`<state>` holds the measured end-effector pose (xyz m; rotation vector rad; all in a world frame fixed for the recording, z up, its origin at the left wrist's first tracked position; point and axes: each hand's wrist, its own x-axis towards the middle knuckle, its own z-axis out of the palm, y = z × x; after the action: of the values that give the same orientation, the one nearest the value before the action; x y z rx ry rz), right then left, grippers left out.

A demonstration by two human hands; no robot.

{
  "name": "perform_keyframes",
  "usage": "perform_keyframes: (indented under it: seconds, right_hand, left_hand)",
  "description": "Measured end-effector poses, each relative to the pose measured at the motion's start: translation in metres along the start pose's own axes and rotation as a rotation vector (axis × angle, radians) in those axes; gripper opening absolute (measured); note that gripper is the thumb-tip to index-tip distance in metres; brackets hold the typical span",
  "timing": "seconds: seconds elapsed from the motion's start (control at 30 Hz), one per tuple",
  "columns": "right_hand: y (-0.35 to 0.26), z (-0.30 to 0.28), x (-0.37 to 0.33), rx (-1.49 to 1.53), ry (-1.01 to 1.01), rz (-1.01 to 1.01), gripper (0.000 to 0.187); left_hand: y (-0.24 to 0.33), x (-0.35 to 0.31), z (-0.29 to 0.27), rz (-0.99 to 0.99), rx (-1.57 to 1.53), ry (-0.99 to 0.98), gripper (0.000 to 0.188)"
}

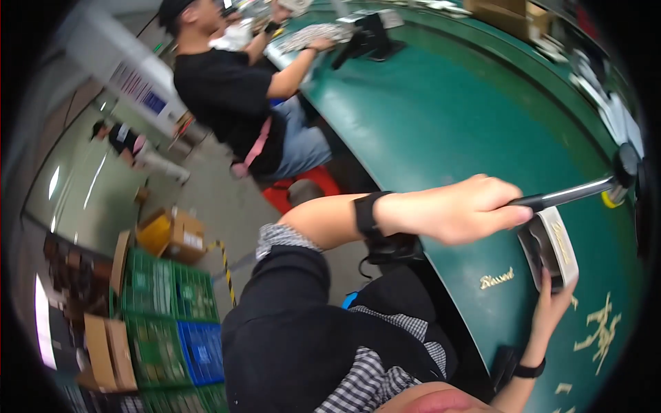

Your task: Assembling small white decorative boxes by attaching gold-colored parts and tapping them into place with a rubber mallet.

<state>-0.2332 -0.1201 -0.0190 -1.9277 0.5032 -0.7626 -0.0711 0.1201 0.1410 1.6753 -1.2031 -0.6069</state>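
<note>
My left hand [458, 206] is closed round the handle of a mallet [571, 195], with a silvery shaft and a black head. The mallet points right, above the far end of a white, hollow, rounded case [559, 241] that carries gold script lettering on its side. My right hand [547, 306] holds the near end of this case, its fingers partly hidden by it. A loose gold script-word piece [497, 278] lies on the green table [451, 265] to the left of the case. Several pale gold pieces [600, 330] are scattered to the right of my right hand.
A seated co-worker [227, 89] works at the table's far left beside a black stand [372, 38]. Green crates [148, 282], a blue crate [203, 351] and cardboard boxes [182, 234] stand on the floor at left. Another person [127, 141] is further back.
</note>
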Motion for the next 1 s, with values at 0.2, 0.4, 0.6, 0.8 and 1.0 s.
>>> perform_keyframes:
  seconds: [0.2, 0.4, 0.6, 0.8, 1.0]
  right_hand:
    - [-0.010, 0.018, 0.002, -0.138, -0.031, -0.098, 0.054]
    - [-0.050, 0.012, -0.001, -0.131, 0.095, -0.285, 0.049]
    - [-0.033, -0.002, 0.011, -0.182, 0.013, -0.356, 0.037]
    - [-0.022, -0.001, 0.011, -0.153, -0.008, -0.310, 0.032]
    - [-0.033, 0.000, 0.003, -0.172, -0.025, -0.301, 0.032]
  left_hand:
    - [-0.059, 0.015, -0.031, -0.094, 0.332, 0.350, 0.037]
    - [-0.130, 0.064, -0.028, -0.311, 0.489, 0.111, 0.036]
    - [-0.123, 0.104, -0.025, -0.240, 0.081, -0.174, 0.037]
    - [-0.170, 0.137, -0.034, -0.165, -0.165, 0.106, 0.035]
    - [-0.206, 0.136, -0.050, -0.180, -0.848, 0.256, 0.029]
